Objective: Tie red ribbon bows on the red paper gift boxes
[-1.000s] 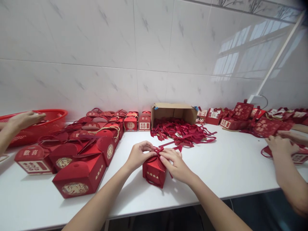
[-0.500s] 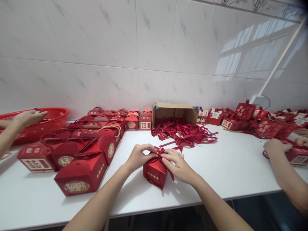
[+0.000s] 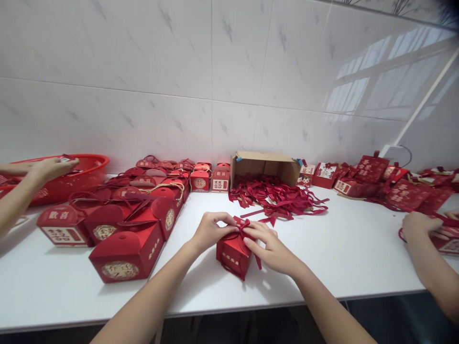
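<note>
A small red gift box (image 3: 233, 255) with gold characters on its side stands on the white table before me. On its top is a dark red ribbon (image 3: 245, 224) tied in a bow, one tail hanging down the right side. My left hand (image 3: 215, 231) pinches the ribbon from the left, thumb and fingertips together at the bow. From the right, my right hand (image 3: 263, 241) has its fingers closed on the bow, thumb below it. A thin cord droops at the box's lower front edge. The exact grip at the knot is partly hidden by my fingers.
Rows of red gift boxes (image 3: 125, 258) fill the left. Behind, a cardboard carton (image 3: 265, 156) lies on its side, spilling red ribbons (image 3: 279, 196). Co-workers' hands reach in at a red basket (image 3: 96, 167) on the left and another box (image 3: 448, 241) on the right.
The view has shifted slightly, so most things appear a little further right. Both my hands keep their hold on the bow. The co-worker's hand at the basket has moved slightly.
</note>
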{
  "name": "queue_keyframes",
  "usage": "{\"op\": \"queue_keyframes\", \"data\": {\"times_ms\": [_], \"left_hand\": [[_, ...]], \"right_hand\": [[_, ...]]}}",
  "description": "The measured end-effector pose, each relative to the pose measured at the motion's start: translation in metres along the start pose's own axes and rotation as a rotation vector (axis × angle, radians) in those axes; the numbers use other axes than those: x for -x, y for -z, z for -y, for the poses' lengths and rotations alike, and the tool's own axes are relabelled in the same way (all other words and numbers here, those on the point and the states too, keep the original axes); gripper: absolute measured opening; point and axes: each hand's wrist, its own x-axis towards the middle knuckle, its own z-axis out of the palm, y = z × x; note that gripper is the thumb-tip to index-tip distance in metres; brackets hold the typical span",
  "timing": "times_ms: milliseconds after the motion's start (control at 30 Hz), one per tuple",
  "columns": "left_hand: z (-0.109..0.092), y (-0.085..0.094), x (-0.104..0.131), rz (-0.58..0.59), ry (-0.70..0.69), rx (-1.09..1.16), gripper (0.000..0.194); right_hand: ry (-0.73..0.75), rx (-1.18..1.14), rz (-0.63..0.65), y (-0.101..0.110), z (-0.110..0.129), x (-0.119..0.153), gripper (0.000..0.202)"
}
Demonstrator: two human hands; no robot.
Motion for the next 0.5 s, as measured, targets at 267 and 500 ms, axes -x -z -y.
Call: {"op": "queue_keyframes", "data": {"times_ms": [267, 500], "left_hand": [[-0.005, 0.005, 0.001, 0.115, -0.025, 0.019, 0.01], [-0.005, 0.007, 0.0, 0.159, 0.049, 0.114, 0.011]], "right_hand": [[0.12, 0.117, -0.127, 0.003, -0.003, -0.008, 0.02], [0.268, 0.226, -0.227, 0.012, 0.003, -0.009, 0.018]]}}
